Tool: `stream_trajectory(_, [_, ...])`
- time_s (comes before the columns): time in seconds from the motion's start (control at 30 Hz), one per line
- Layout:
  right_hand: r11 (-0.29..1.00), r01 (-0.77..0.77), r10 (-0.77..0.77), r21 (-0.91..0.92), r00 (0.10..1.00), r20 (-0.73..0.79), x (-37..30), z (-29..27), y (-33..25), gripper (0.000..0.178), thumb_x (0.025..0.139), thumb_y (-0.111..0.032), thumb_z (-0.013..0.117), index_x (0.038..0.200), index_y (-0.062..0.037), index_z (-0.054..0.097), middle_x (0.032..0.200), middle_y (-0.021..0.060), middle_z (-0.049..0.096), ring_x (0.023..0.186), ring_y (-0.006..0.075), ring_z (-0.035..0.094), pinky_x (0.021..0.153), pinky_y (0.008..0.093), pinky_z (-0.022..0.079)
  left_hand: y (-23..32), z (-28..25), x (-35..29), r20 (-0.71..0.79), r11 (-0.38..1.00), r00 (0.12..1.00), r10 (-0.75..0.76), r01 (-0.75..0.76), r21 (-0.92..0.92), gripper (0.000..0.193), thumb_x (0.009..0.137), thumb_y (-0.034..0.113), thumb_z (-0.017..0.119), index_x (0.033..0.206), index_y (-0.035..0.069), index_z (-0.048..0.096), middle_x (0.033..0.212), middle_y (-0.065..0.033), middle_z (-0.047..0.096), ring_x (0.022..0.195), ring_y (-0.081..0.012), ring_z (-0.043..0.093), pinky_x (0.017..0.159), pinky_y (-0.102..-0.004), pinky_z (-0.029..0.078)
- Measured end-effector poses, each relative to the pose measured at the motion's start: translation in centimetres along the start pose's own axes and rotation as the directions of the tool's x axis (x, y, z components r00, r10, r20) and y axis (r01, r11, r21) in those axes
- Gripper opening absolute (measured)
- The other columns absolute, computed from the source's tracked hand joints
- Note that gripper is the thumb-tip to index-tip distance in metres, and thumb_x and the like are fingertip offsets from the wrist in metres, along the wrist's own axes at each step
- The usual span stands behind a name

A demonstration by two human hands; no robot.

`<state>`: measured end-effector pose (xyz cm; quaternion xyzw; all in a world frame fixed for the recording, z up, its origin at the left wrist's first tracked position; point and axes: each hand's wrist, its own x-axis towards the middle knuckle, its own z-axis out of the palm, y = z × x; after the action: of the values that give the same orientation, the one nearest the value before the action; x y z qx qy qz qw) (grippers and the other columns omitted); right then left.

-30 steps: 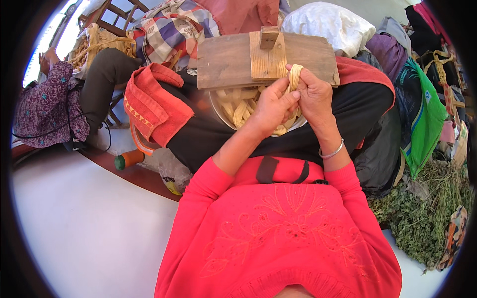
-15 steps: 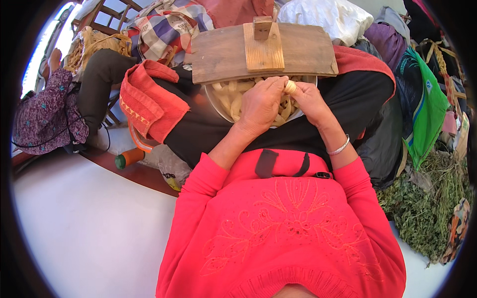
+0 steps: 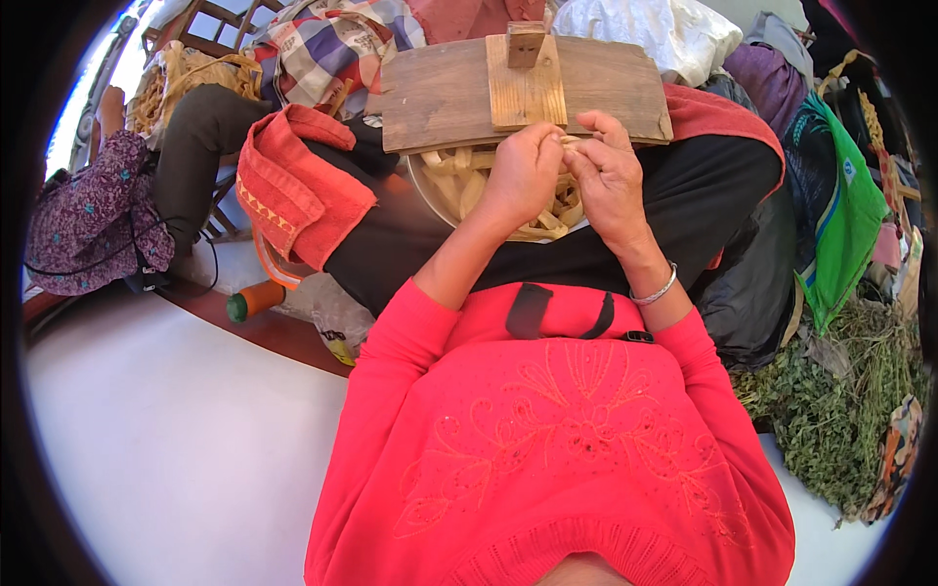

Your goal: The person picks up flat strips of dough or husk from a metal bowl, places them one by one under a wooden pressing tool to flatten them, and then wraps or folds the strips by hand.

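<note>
Over a metal bowl [image 3: 423, 195] on my lap, my two hands meet fingertip to fingertip. My left hand [image 3: 520, 176] is closed in a pinch, its thumb and forefinger pressed together. My right hand [image 3: 614, 190] pinches too, with some of its fingers lifted away. Between them runs a short piece of pale strip [image 3: 570, 141], mostly hidden by the fingers. Curled, yellowish flat strips [image 3: 471, 190] of the same look fill the bowl. Just beyond my hands, a wooden board [image 3: 435, 98] with an upright block [image 3: 525, 44] covers the bowl's far side.
A red towel [image 3: 293, 195] drapes over my left knee. To the left, an orange thread spool [image 3: 256, 301] lies near another person's patterned sleeve [image 3: 98, 205]. Dried green plants [image 3: 831, 410], a green bag [image 3: 845, 225] and a white sack [image 3: 650, 37] lie to the right and back.
My right hand has turned and raised its fingers, which were curled round the pale strip before. My left hand stays pinched beside it. The whole view has shifted slightly.
</note>
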<state>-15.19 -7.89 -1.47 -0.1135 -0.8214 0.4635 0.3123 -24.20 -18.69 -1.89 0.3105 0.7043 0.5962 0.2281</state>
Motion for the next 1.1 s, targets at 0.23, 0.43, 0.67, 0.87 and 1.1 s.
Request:
stream_trajectory(0.23, [0.99, -0.047, 0.053, 0.132, 0.998, -0.046, 0.9, -0.2, 0.8, 0.011, 0.082, -0.004, 0.066, 0.092, -0.0004, 0.067, 0.109, 0.0109, 0.057, 0.097, 0.019, 0.055, 0.082, 0.0265, 0.044, -0.6, -2.1, -4.9, 0.172, 0.768, 0.896, -0.409, 0.44, -0.465, 0.013, 0.094, 0.018, 0.054, 0.091, 0.007, 0.057, 0.068, -0.0006, 0.053, 0.052, -0.0074, 0.046, 0.045, -0.0215, 0.034])
stream_trajectory(0.43, [0.863, -0.31, 0.242, 0.4, 0.947, 0.212, 2.8, -2.3, -0.2, 0.036, 0.089, -0.021, 0.065, 0.12, -0.004, 0.057, 0.102, 0.0036, 0.059, 0.088, 0.0076, 0.053, 0.075, 0.0221, 0.045, 0.7, -4.4, -4.8, 0.036, 0.828, 0.959, 0.28, -0.26, 0.497, 0.012, 0.087, 0.009, 0.062, 0.094, 0.003, 0.055, 0.076, -0.0131, 0.061, 0.066, -0.0258, 0.061, 0.058, -0.0314, 0.046])
stream_trajectory(0.67, [0.689, -0.684, 0.371, 0.24, 0.618, 0.693, 4.7, -3.1, -0.7, 0.016, 0.088, -0.015, 0.064, 0.092, -0.0001, 0.066, 0.075, 0.0006, 0.063, 0.066, 0.0073, 0.061, 0.061, 0.0198, 0.049, 0.6, -4.7, -1.7, 0.177, 1.0, 0.984, -0.015, 0.018, -0.014, 0.01, 0.089, 0.011, 0.061, 0.091, 0.003, 0.056, 0.071, 0.002, 0.053, 0.065, -0.0077, 0.049, 0.059, -0.023, 0.041])
stream_trajectory(0.87, [0.739, -0.607, 0.439, 0.292, 0.762, 0.475, 6.0, -2.6, 0.1, 0.011, 0.088, -0.01, 0.063, 0.094, -0.0009, 0.065, 0.073, 0.0008, 0.062, 0.061, 0.0064, 0.057, 0.058, 0.0193, 0.048, -0.4, -7.1, 2.0, 0.205, 0.961, 0.97, -0.133, 0.177, -0.212, 0.009, 0.092, 0.013, 0.058, 0.092, 0.003, 0.058, 0.074, 0.0045, 0.052, 0.068, -0.0035, 0.046, 0.06, -0.0179, 0.038])
stream_trajectory(1.1, [0.895, -0.398, 0.338, 0.2, 0.9, 0.277, 7.5, 0.6, 2.8, 0.008, 0.088, -0.009, 0.062, 0.09, -0.0021, 0.065, 0.068, -0.0003, 0.058, 0.06, 0.0068, 0.053, 0.055, 0.0218, 0.044, -2.2, -7.3, 5.6, 0.042, 0.981, 0.987, -0.157, 0.161, -0.111, 0.012, 0.09, 0.013, 0.059, 0.093, 0.002, 0.061, 0.072, 0.0028, 0.055, 0.068, -0.0056, 0.048, 0.06, -0.0204, 0.038])
